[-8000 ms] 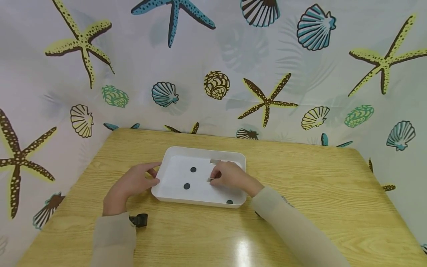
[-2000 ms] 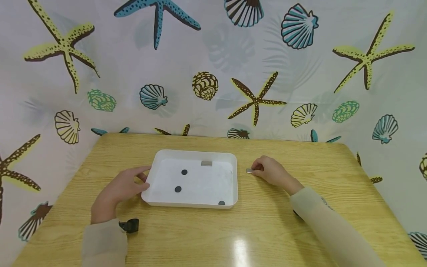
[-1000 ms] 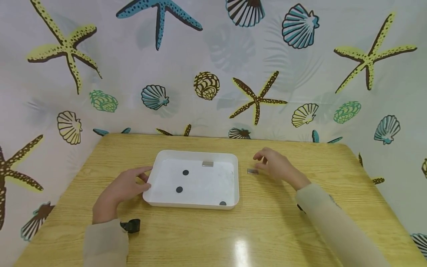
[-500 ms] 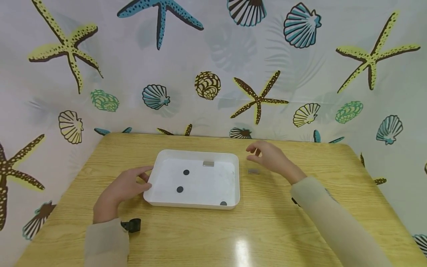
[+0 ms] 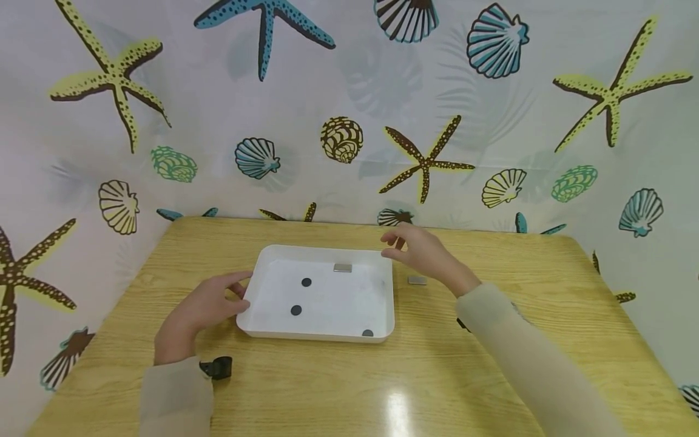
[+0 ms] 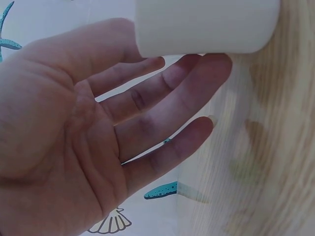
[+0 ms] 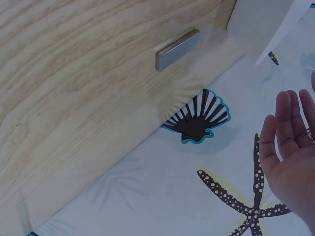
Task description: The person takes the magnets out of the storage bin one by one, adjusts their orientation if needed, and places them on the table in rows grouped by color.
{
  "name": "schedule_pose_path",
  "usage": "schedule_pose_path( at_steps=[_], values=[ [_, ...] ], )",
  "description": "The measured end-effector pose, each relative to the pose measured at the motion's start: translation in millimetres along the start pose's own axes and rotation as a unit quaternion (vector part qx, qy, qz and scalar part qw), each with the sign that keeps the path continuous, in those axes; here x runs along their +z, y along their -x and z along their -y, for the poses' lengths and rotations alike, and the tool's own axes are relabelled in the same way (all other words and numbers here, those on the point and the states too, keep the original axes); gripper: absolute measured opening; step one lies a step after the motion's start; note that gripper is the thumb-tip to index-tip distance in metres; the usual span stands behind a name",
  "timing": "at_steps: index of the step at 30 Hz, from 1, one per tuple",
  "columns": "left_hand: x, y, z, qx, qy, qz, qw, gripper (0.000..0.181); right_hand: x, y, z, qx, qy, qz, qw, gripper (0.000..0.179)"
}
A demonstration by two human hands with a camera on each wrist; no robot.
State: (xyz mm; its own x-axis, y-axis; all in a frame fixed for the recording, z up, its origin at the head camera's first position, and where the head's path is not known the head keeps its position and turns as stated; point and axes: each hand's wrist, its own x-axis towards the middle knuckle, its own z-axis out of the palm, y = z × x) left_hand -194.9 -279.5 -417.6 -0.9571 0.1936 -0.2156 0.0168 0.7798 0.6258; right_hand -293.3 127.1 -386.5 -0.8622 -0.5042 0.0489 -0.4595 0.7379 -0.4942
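Note:
A shallow white tray [image 5: 322,335] lies on the wooden table. At its left end my left hand [image 5: 199,312] touches the wall with thumb and fingertips, fingers loosely extended; the left wrist view shows the fingers [image 6: 152,123] bent only slightly under the tray's edge. Inside the tray are a small silver metal bar [image 5: 342,267] near the far wall and three black discs, one of them a disc [image 5: 306,282] left of the bar. My right hand [image 5: 423,250] hovers by the far right corner, holding nothing. A second silver bar [image 5: 417,280] rests on the table to the tray's right.
The wooden tabletop [image 5: 306,388] runs back to a white curtain [image 5: 306,188] printed with starfish and shells. A black strap piece [image 5: 218,368] sticks out at the left wrist.
Earlier my right hand pinched a silver bar in the tray, then set it on the table at right and let go. Since then it has moved left toward the tray's far corner.

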Motion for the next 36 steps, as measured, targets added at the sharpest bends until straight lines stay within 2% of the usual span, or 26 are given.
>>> schedule_pose_path(
  at_steps=[10,19,29,36],
  values=[
    [-0.5,-0.5,0.2,-0.007,-0.003,0.002,1.0000,0.068,13,-12.8,15,0.001,0.010,0.018,0.9998,0.035],
    [-1.5,1.3,-0.3,0.007,0.008,0.004,0.9999,0.068,29,-23.0,23,-0.021,0.025,0.019,0.9993,0.035],
    [-2.5,2.5,-0.7,0.003,0.004,0.004,1.0000,0.068,55,-32.9,32,-0.034,0.061,0.044,0.9966,0.034],
    [-2.2,2.7,0.8,0.008,0.011,0.005,0.9999,0.068,67,-35.7,39,-0.019,0.066,0.055,0.9961,0.036]
  ],
)
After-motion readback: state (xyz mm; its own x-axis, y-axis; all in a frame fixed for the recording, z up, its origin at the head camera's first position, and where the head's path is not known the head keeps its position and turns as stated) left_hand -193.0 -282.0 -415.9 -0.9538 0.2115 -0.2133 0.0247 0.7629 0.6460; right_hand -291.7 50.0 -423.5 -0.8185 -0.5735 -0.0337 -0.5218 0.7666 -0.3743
